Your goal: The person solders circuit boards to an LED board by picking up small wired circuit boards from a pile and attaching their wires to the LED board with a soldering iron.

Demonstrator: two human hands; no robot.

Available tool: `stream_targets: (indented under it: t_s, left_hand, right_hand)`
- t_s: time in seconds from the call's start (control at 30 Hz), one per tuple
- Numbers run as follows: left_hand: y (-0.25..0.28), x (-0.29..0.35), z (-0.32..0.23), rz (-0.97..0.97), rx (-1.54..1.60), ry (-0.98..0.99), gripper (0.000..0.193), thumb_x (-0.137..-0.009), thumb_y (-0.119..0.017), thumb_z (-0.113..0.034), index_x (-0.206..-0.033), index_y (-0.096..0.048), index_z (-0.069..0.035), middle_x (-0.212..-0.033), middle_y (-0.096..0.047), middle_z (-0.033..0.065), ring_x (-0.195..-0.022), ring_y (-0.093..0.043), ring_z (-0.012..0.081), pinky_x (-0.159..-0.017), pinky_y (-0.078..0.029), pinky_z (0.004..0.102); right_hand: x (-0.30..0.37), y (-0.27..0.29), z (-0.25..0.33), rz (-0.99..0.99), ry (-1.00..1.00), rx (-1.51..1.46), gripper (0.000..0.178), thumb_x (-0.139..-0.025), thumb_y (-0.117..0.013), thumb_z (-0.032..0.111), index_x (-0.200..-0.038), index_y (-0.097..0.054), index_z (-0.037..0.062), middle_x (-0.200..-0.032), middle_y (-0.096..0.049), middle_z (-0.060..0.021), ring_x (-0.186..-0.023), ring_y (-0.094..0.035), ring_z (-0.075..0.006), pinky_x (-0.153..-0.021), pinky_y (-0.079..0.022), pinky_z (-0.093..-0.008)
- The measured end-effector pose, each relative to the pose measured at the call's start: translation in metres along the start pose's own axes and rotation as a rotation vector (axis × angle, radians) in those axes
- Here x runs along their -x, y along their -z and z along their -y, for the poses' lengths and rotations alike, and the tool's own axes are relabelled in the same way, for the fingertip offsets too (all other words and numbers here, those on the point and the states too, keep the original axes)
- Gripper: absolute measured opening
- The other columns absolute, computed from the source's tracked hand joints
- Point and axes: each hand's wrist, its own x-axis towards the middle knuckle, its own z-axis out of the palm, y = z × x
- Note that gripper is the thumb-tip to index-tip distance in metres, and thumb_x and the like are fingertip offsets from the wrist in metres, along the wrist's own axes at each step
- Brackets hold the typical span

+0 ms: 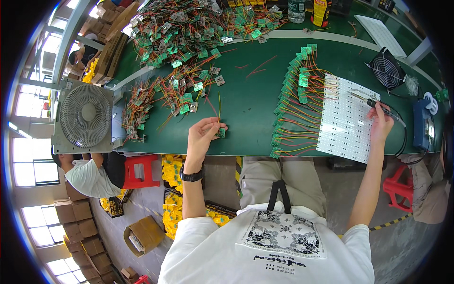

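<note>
Near the table's front edge, my left hand (204, 135) pinches a small green circuit board (221, 133) with red and yellow wires standing up from it. On the right, my right hand (381, 121) is closed round a soldering iron (388, 112), its metal tip pointing left over a white perforated board (347, 120). Red and yellow wires run from that board's left side to a column of overlapping green circuit boards (283, 102). Several wired boards lie in a loose cluster (182, 90) beyond my left hand, with a bundle of them (138, 111) farther left.
A large heap of wired boards (177, 31) covers the far left. A bottle (296, 10) and a yellow-red can (320, 12) stand at the back. On the right are a black fan (387, 70) and a blue soldering station (424, 124). A grey fan (85, 116) stands left.
</note>
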Motion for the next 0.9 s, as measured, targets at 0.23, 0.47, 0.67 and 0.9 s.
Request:
stream_targets:
  t_s: [0.23,0.47,0.67,0.9]
  left_hand:
    - [-0.013,0.001,-0.006,0.071,0.139,-0.015,0.029,-0.096,-0.058,-0.009,-0.119,-0.056,0.010,-0.105,-0.068,0.0143,-0.097,-0.068,0.0182,-0.080,-0.055,0.0274]
    - [-0.065,-0.005,-0.009,0.032,-0.035,-0.155,0.018,-0.094,-0.058,-0.004,-0.106,-0.058,0.009,-0.089,-0.069,0.0127,-0.080,-0.072,0.0192,-0.070,-0.055,0.0241]
    - [-0.127,-0.023,-0.053,0.082,-0.304,-0.651,0.015,-0.095,-0.056,-0.003,-0.105,-0.061,0.008,-0.087,-0.072,0.0117,-0.087,-0.071,0.0167,-0.076,-0.054,0.0246]
    - [-0.183,-0.047,-0.092,0.333,-0.006,-0.554,0.016,-0.095,-0.057,-0.007,-0.102,-0.062,0.006,-0.077,-0.069,0.0108,-0.072,-0.070,0.0134,-0.063,-0.052,0.0248]
  right_hand:
    - [0.000,0.001,0.003,-0.045,0.035,0.011,0.021,-0.088,-0.067,0.009,-0.103,-0.064,-0.0062,-0.074,-0.065,-0.0095,-0.058,-0.059,-0.0159,-0.055,-0.044,-0.0260]
    - [-0.021,0.016,0.006,-0.151,-0.122,-0.278,0.014,-0.088,-0.066,0.006,-0.098,-0.064,-0.0038,-0.083,-0.065,-0.0085,-0.072,-0.061,-0.0144,-0.063,-0.048,-0.0266]
    - [-0.031,0.032,0.008,-0.198,-0.248,-0.533,0.013,-0.088,-0.067,0.007,-0.097,-0.063,-0.0024,-0.088,-0.065,-0.0074,-0.078,-0.059,-0.0144,-0.072,-0.051,-0.0253]
    - [0.007,-0.010,0.022,-0.114,-0.096,-0.225,0.016,-0.091,-0.065,0.011,-0.101,-0.062,-0.0018,-0.083,-0.064,-0.0072,-0.070,-0.059,-0.0133,-0.063,-0.048,-0.0256]
